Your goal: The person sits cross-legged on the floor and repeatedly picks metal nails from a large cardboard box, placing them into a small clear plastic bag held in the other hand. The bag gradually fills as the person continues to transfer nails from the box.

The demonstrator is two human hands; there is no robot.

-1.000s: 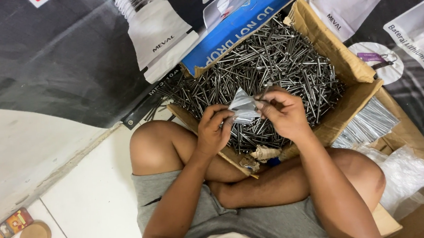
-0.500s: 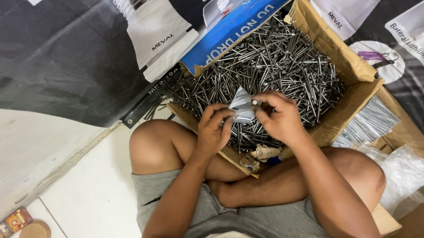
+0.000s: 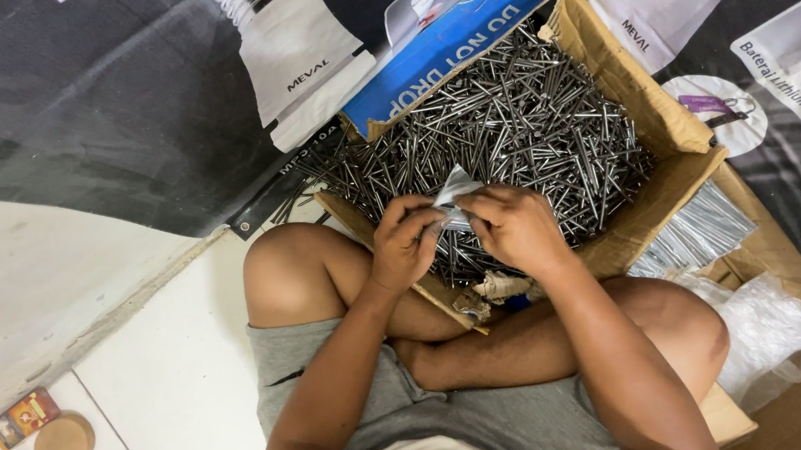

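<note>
Dark printed banner sheet (image 3: 98,119) spread over pale tiled floor (image 3: 154,386), and on it, filling the upper middle, open brown cardboard box (image 3: 653,111) heaped with loose grey steel nails (image 3: 520,130). Right of the box, bundles of nails packed in clear sleeves (image 3: 695,241), then crumpled clear plastic bags (image 3: 769,326). Over the near edge of the box, above crossed bare legs, both hands close together: left hand (image 3: 406,244) curled, thumb and fingers pinched on one side of small clear plastic pouch (image 3: 454,201); right hand (image 3: 513,228) closed over the other side, fingertips hidden, so cannot tell how much gripped there. Pouch just above the nail heap, by the near wall of the box, with shiny shafts apparently inside. Best handled, judging from this, by keeping the pouch mouth upward and over the box for catching strays, lining up all points one way, pinching firmly near the opening, and minding sharp tips against thin film and fingers.
</note>
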